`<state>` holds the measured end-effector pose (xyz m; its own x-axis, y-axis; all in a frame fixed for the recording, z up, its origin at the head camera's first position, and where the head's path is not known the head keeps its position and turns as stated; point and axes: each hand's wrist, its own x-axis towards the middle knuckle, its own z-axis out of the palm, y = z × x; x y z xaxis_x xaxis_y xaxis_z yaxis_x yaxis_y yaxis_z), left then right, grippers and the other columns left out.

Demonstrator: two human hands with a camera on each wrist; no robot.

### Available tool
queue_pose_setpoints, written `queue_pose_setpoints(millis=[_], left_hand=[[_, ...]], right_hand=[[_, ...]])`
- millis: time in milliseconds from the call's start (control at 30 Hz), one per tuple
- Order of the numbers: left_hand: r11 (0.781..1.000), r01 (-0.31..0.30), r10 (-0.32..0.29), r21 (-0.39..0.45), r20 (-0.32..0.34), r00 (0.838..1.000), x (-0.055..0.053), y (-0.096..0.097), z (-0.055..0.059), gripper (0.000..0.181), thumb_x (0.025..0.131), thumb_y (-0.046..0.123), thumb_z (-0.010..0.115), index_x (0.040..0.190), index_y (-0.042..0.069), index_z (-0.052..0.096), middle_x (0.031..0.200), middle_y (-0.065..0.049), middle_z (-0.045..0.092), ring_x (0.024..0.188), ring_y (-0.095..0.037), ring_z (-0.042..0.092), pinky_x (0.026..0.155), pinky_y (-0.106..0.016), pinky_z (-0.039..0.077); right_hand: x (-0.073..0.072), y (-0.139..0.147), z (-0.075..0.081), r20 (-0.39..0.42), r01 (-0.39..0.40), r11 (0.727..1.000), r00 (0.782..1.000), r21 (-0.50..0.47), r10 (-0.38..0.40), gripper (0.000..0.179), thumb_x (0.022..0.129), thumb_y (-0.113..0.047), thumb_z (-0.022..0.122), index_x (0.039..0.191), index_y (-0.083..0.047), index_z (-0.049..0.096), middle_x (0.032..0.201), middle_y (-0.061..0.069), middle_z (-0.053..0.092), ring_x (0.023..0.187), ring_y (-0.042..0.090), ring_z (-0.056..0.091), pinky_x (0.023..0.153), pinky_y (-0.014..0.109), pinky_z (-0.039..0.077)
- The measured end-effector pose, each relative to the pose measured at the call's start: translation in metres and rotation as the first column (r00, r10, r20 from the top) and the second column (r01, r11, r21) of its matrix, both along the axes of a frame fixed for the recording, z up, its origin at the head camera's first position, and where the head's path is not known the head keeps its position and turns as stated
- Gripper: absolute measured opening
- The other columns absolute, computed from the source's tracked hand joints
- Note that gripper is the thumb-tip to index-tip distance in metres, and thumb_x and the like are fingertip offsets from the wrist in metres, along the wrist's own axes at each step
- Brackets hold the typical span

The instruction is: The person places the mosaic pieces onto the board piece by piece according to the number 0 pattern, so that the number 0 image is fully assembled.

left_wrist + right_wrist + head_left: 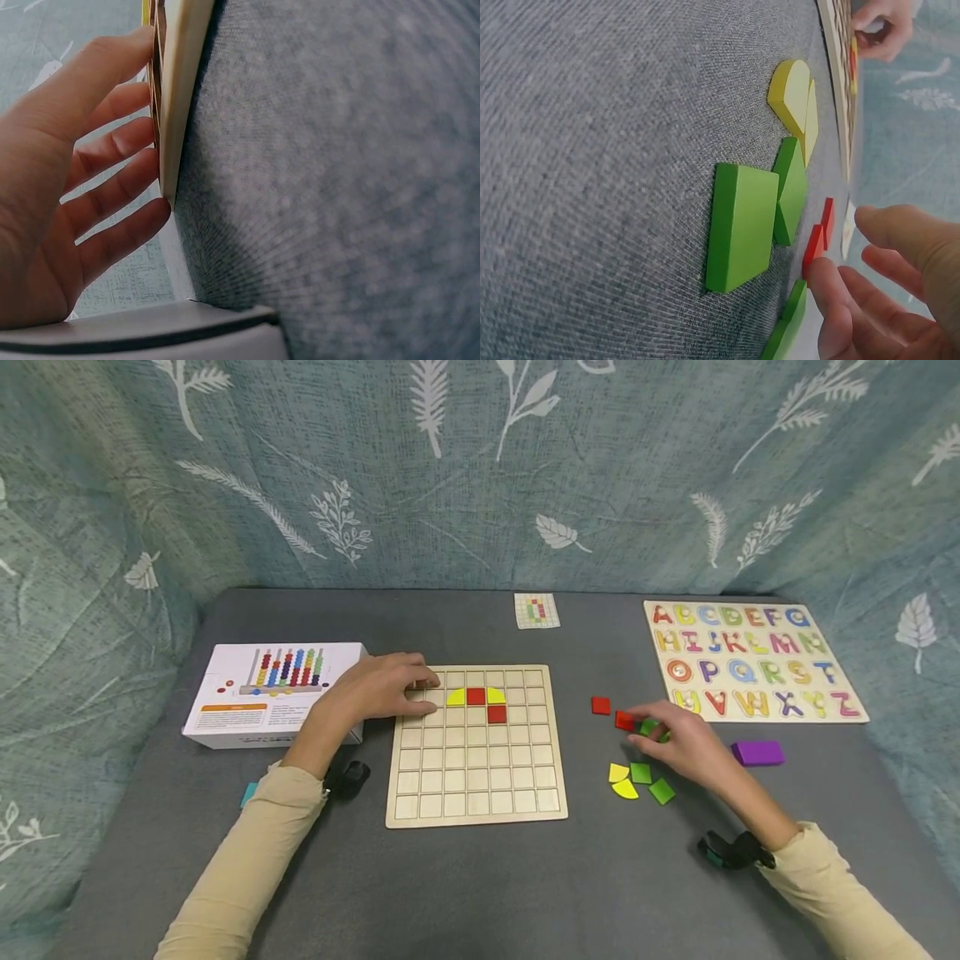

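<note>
A wooden grid board [457,777] lies mid-table. On it sit two yellow quarter-round tiles [457,697] with a red square tile [476,696] between them, and another red tile [497,714] one row lower. My left hand [382,685] rests its fingertips on the board's far left corner; the left wrist view shows them spread along the edge [174,150]. My right hand [686,743] hovers over loose tiles, fingers bent and thumb apart. One fingertip reaches a red square tile [815,246]; contact is unclear. Green tiles [787,326] lie partly beneath this hand.
Another red tile [601,705] lies farther left. Yellow quarter-rounds [624,789] and green squares [662,791] lie nearer me. Around them are a pattern card [537,611], an alphabet board [750,672], a purple block [757,753], a white abacus box [225,693] and a blue piece [248,794].
</note>
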<state>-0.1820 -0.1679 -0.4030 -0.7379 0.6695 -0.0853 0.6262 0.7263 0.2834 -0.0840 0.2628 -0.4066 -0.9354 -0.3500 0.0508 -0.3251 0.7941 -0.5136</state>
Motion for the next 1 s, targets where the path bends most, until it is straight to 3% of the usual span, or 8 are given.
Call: queue_pose_setpoints(millis=[333,600,1000], left_hand=[[1.000,-0.003,0.004,-0.016,0.012,1.000,0.0017,-0.0003,0.0008,0.034,0.086,0.042,0.070,0.115,0.023,0.070,0.098,0.005,0.060,0.085,-0.009,0.053,0.073,-0.029,0.046],[1.000,-0.001,0.001,0.000,0.002,1.000,0.0032,0.0001,0.0005,0.034,0.086,0.041,0.071,0.115,0.023,0.070,0.097,0.005,0.059,0.084,-0.009,0.052,0.072,-0.029,0.045],[1.000,-0.017,0.017,-0.008,0.005,1.000,0.0032,0.0009,0.0002,0.035,0.086,0.043,0.071,0.115,0.024,0.070,0.097,0.005,0.059,0.083,-0.009,0.052,0.071,-0.029,0.045]], right_hand=[[-0.0054,-0.0025,-0.0008,-0.020,-0.017,1.000,1.000,-0.008,0.017,0.034,0.082,-0.008,0.076,0.115,-0.003,0.068,0.108,0.015,0.068,0.070,0.012,0.065,0.063,0.024,0.050],[-0.0053,-0.0066,0.0009,0.036,-0.008,1.000,0.999,0.030,0.007,0.031,0.084,-0.011,0.074,0.114,-0.006,0.070,0.109,0.014,0.065,0.072,0.010,0.061,0.063,0.024,0.048],[-0.0056,-0.0098,0.0010,0.049,0.003,0.999,0.999,0.048,-0.005,0.033,0.084,-0.012,0.074,0.116,-0.005,0.069,0.109,0.015,0.064,0.073,0.012,0.063,0.062,0.024,0.048]])
